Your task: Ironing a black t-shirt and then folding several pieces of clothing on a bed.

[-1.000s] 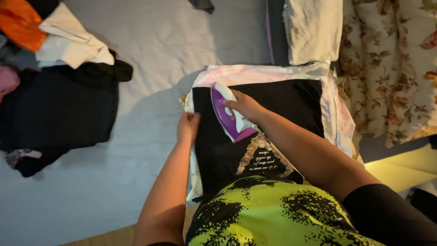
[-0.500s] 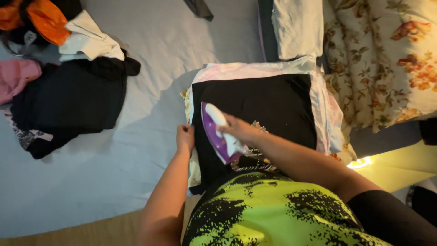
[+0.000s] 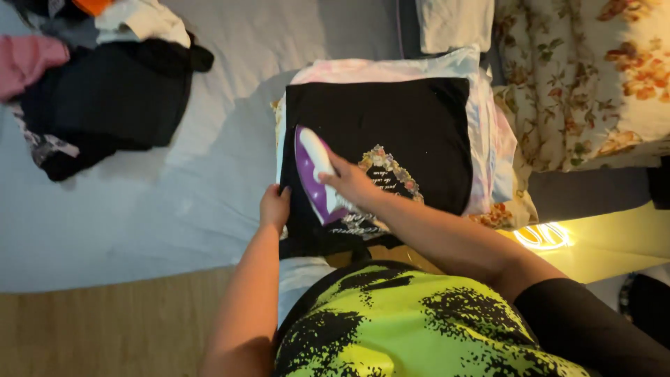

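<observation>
From the head view I see my right hand [image 3: 352,183] gripping a purple iron [image 3: 315,171] on a black shirt [image 3: 391,126] spread over a padded cloth [image 3: 481,105] on the bed [image 3: 209,202]. My left hand [image 3: 275,207] pins the shirt's near left edge. I judge pressing is underway; next needs a steady glide. Since earlier, the iron has drifted left and nearer.

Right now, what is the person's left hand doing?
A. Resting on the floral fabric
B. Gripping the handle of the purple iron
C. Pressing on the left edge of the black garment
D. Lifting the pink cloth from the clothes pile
C: the left hand lies on the left edge of the black garment, while the right hand holds the purple iron.
</observation>
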